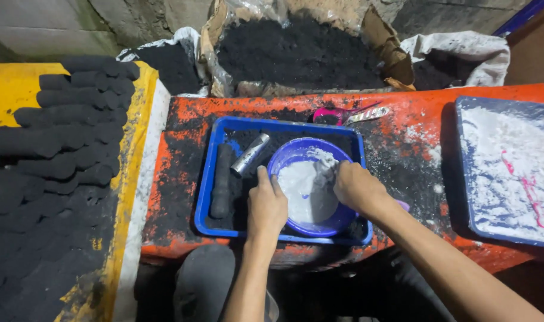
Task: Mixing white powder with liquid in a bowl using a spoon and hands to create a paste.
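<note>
Orange paint and black dust cover my table (182,173), where a shallow blue plastic tray (205,191) keeps the mess contained. Inside it sits a round purple plastic bowl of white powder (308,188). My left hand (266,206) clasps the bowl's near rim, steadying it, fingers curled. My right hand (357,188) reaches in from the right, fingertips bunched in the powder; both forearms angle inward. A black pressed cylinder (221,182) and a short metal tube (249,155) lie beside the bowl.

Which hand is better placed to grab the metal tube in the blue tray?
Left. The left hand rests on the bowl rim, just right of the metal tube. The right hand is across the bowl, farther away.
</note>
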